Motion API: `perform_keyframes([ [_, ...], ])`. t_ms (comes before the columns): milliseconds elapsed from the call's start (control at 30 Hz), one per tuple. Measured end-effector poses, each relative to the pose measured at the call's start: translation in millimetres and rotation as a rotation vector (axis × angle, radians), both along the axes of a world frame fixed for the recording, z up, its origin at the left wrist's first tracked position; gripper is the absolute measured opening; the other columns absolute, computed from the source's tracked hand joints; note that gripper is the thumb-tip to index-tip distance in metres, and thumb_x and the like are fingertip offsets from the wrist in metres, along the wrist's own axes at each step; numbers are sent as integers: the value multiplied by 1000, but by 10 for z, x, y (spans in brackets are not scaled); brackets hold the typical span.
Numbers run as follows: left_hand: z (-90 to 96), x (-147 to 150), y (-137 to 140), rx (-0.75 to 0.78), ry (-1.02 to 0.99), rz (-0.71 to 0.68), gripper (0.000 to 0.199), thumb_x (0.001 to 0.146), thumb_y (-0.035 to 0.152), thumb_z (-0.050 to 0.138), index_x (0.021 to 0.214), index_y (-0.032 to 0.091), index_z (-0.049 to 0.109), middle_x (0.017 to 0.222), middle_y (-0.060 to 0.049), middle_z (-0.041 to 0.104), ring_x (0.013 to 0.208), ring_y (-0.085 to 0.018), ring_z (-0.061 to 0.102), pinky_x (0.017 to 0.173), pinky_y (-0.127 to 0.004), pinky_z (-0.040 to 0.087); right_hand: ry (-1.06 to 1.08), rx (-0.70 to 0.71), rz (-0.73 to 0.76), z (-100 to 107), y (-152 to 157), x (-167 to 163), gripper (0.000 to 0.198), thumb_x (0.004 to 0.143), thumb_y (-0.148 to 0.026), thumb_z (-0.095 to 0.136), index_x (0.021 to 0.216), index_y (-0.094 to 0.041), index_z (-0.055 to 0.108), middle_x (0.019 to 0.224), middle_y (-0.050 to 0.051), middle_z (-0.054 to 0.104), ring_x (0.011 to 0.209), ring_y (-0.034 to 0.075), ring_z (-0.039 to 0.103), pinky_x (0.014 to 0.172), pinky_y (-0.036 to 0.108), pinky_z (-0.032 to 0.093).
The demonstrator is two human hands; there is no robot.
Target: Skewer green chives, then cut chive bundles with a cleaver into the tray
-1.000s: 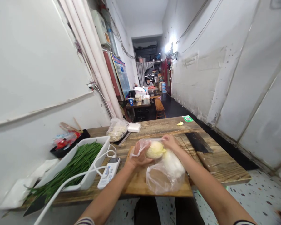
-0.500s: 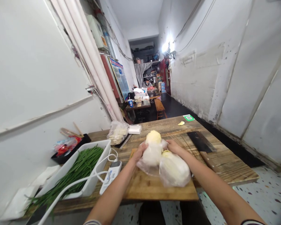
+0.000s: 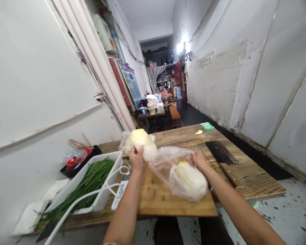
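Observation:
My left hand [image 3: 137, 159] grips a napa cabbage [image 3: 143, 143], pale yellow at its far end and white toward me, above the back left of the cutting board [image 3: 158, 197]. My right hand [image 3: 199, 160] pinches the edge of a clear plastic bag [image 3: 165, 160]. Inside that bag a second napa cabbage [image 3: 190, 178] lies on the right half of the board. The bag's mouth spreads leftward, close to the white end of the held cabbage; whether they touch I cannot tell.
A cleaver [image 3: 221, 153] lies right of the board, near thin sticks. Leftward stand a white tub [image 3: 102, 200] of green chives [image 3: 91, 180], a power strip [image 3: 121, 192] with a white cable, and a black box [image 3: 73, 170]. A person [image 3: 161, 89] sits far back.
My left hand has drawn one cabbage out of the bag, up and to the left. The bag now stretches flatter from my right hand, which has moved slightly right.

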State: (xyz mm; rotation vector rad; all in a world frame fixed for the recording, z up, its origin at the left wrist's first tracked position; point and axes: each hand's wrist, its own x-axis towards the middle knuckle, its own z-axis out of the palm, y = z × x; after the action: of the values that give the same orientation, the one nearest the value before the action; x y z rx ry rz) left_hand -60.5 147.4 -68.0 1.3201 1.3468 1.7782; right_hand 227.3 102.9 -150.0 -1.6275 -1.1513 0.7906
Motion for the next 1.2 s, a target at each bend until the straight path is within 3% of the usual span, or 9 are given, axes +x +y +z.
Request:
perform_keyframes([
  [167, 2, -221, 227, -200, 645, 334, 61, 66, 66, 63, 101, 16, 65, 100, -13, 71, 95, -28, 66, 82, -36, 51, 67, -34, 152, -13, -350, -90, 30, 71, -34, 66, 94, -15, 72, 86, 7, 73, 74, 18, 65, 65, 26, 48],
  [400, -91, -252, 589, -694, 1019, 123, 71, 64, 68, 64, 102, 8, 67, 113, -27, 66, 106, -40, 63, 79, -41, 50, 81, -78, 498, 306, -777, -252, 45, 70, -47, 72, 106, -20, 72, 101, 7, 72, 88, 25, 66, 76, 33, 51],
  [533, 194, -111, 475, -604, 1102, 83, 55, 76, 53, 62, 99, 3, 66, 107, -30, 66, 102, -40, 64, 80, -42, 49, 168, -11, 633, 517, -854, -318, 73, 56, -36, 82, 125, -22, 62, 115, 6, 69, 101, 25, 63, 86, 34, 51],
  [667, 434, 217, -249, -325, 1107, 89, 47, 96, 40, 28, 109, 10, 63, 111, -19, 66, 108, -29, 61, 91, -39, 43, 495, -58, 672, 498, -889, -373, 74, 62, -33, 75, 132, -21, 55, 115, 8, 68, 101, 24, 64, 82, 33, 52],
  [733, 451, 422, -676, 34, 1074, -70, 48, 97, 37, 25, 98, 14, 66, 98, -15, 69, 96, -25, 62, 89, -37, 44, 610, -108, 556, 416, -895, -401, 64, 63, -31, 72, 124, -18, 60, 106, 9, 71, 93, 25, 67, 76, 32, 53],
  [800, 412, 597, -968, 162, 1034, -295, 42, 96, 36, 30, 93, 18, 68, 94, -11, 69, 92, -22, 63, 87, -34, 45, 634, -118, 395, 325, -899, -433, 55, 62, -30, 71, 114, -16, 64, 98, 9, 73, 86, 25, 68, 72, 32, 54],
  [967, 180, 719, -939, -202, 1022, -626, 36, 86, 45, 50, 68, 19, 68, 70, -8, 69, 71, -23, 63, 73, -33, 48, 580, 96, 146, 219, -899, -499, 64, 57, -31, 76, 117, -17, 58, 108, 10, 69, 95, 26, 66, 78, 34, 54],
  [1067, 5, 662, -763, -219, 830, -792, 41, 76, 55, 63, 96, 20, 71, 94, -7, 73, 88, -25, 66, 81, -34, 50, 493, 205, 149, 229, -884, -514, 75, 58, -38, 79, 125, -18, 53, 120, 11, 65, 106, 26, 62, 87, 33, 52],
  [1200, -188, 676, -693, -281, 457, -980, 61, 64, 47, 77, 116, 18, 65, 115, -9, 69, 104, -29, 64, 92, -39, 50, 291, 268, 154, 257, -884, -525, 58, 78, -53, 59, 125, -20, 55, 126, 10, 61, 112, 24, 58, 94, 34, 47],
])
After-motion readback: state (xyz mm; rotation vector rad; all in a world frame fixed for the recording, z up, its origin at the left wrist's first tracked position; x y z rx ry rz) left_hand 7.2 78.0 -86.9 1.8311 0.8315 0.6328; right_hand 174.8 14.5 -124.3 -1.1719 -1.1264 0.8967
